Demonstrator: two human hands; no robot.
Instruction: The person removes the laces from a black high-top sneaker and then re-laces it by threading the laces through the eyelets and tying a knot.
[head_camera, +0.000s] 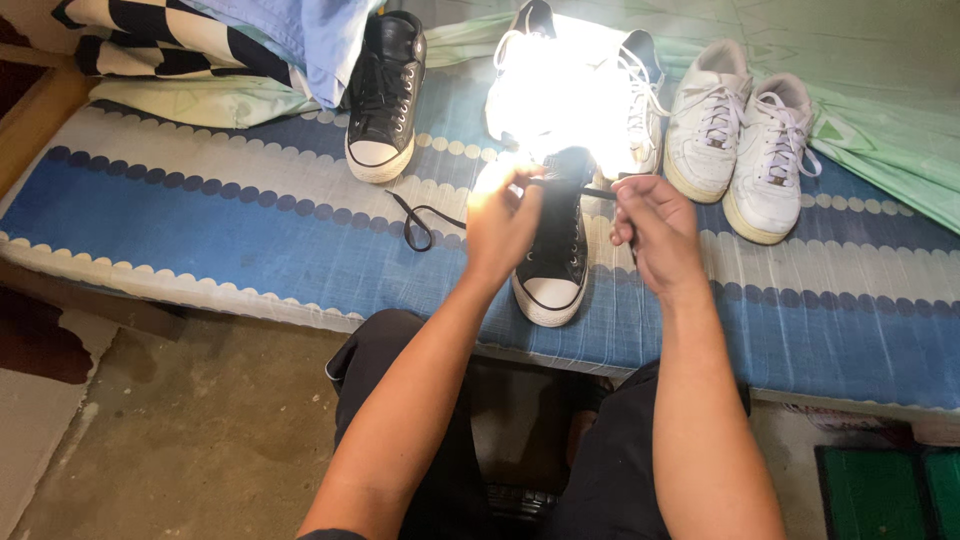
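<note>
While both arms are stretched out over the bed, a black shoelace is pinched between the two hands. The left hand is closed on one part of the lace, with its fingers bent tight around it. The right hand is closed on the other part, with its fingers curled in. The lace is pulled flat between the hands, just above a black shoe with a white toe. This shoe is set on the blue striped mattress, near its front edge, with its toe turned toward the person. A loose end of lace is seen lying on the mattress, just left of the left hand.

A second black shoe is stood farther back on the left, well apart from the first one. Two white shoes are placed side by side on the right. Another pair of shoes is set behind the hands, but it is washed out by very bright light. A checked cloth is piled at the back left corner. The person's black trousers are seen below, over a bare floor.
</note>
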